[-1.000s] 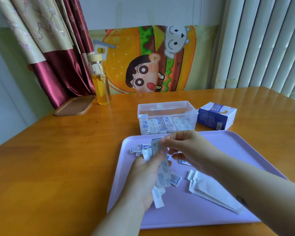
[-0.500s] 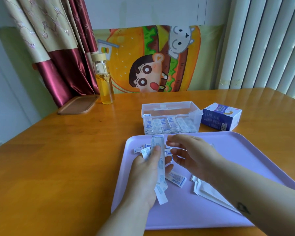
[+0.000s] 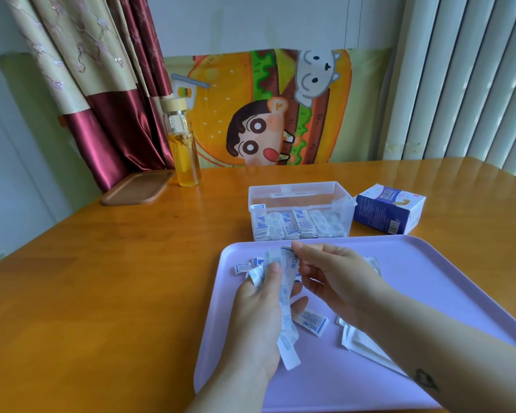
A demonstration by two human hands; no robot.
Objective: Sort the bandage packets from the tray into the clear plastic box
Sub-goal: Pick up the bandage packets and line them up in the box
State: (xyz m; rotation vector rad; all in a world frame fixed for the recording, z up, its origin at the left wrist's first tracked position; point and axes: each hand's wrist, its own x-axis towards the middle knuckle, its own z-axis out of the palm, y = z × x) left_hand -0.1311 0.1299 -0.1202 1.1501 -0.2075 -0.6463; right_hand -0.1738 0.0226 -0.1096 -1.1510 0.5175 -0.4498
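White-and-blue paper bandage packets (image 3: 286, 296) are held as a long bundle in the left hand (image 3: 255, 320), whose fingers and thumb are curled round it above the near-left part of the lavender plastic tray (image 3: 429, 281). The upper end of the bundle is pinched between the thumb and forefinger of the right hand (image 3: 332, 277), which lies just beside the left, its other fingers loosely bent. A loose packet (image 3: 310, 321) lies flat on the tray just below both hands, and a few small packets (image 3: 242, 267) lie near the tray's far-left corner. A row of sorted packets (image 3: 298, 225) stands inside the clear plastic box (image 3: 347, 204), which is set on the wooden desk (image 3: 102, 278) just beyond the tray. A blue-and-white carton (image 3: 388, 214) is placed beside the box on its right. Folded white paper (image 3: 361, 342) is partly hidden under the right forearm.
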